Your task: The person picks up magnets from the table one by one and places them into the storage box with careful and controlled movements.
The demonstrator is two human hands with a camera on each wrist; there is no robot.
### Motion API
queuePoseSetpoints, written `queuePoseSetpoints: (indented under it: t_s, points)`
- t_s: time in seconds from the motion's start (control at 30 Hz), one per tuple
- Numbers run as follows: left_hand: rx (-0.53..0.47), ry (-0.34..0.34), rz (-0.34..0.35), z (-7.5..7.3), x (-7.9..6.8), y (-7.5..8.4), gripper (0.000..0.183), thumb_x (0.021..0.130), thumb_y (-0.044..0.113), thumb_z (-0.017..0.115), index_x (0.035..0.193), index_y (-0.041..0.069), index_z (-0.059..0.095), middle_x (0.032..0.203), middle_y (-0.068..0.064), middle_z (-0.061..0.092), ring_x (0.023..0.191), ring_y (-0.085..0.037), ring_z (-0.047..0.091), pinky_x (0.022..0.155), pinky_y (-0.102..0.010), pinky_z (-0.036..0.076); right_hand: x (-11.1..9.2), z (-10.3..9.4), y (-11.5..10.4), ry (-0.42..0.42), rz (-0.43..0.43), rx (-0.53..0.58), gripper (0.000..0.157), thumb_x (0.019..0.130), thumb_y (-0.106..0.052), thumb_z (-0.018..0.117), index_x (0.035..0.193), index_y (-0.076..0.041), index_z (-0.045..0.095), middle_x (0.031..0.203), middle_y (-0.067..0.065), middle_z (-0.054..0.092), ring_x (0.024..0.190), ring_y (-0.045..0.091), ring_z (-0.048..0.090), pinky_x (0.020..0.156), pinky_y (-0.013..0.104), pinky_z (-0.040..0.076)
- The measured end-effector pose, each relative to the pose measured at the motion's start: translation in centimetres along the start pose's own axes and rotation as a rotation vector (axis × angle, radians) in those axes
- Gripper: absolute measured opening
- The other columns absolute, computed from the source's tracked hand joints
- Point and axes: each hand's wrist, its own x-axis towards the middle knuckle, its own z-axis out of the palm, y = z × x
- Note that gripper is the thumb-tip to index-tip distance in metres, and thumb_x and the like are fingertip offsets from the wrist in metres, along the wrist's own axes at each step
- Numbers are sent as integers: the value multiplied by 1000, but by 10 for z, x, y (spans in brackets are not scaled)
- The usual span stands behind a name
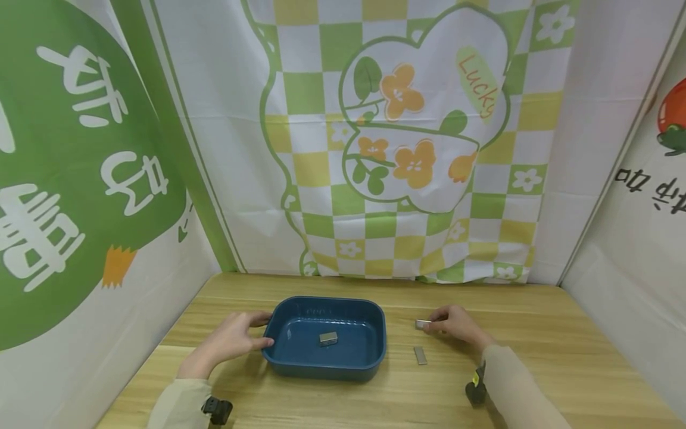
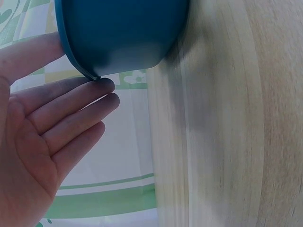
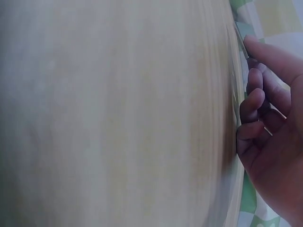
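Note:
A blue rectangular tray (image 1: pixel 327 373) with raised walls stands on the table, and a small silver rectangular block (image 1: pixel 328 339) lies inside it. My left hand (image 1: pixel 236 342) is at the tray's left end. In the left wrist view, its thumb (image 2: pixel 33 56) and straight fingers (image 2: pixel 71 106) touch the rim from outside. To the right of the tray, my right hand (image 1: pixel 458 326) pinches a flat silver piece (image 1: pixel 421 325) between thumb and forefinger, close over the wood. The other fingers (image 3: pixel 251 106) are curled in. A second flat silver piece (image 1: pixel 420 356) lies on the table, nearer me.
The wooden table (image 1: pixel 429 405) ends at the back against a checked green, yellow and white curtain (image 1: pixel 396 238). Printed cloth walls hang on the left (image 1: pixel 198 286) and right (image 1: pixel 605 280). A small black camera is strapped to each wrist.

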Motion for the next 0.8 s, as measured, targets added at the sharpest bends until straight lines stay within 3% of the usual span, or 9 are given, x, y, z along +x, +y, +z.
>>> queuePoseSetpoints:
  t_s: [0.8]
  points:
    - [7, -2, 9, 0, 0, 0, 58, 79, 28, 77, 125, -2, 59, 121, -17, 64, 111, -33, 62, 97, -52, 45, -5, -11, 3, 47, -40, 16, 26, 84, -26, 71, 96, -3, 71, 79, 5, 66, 66, 16, 55, 54, 27, 48]
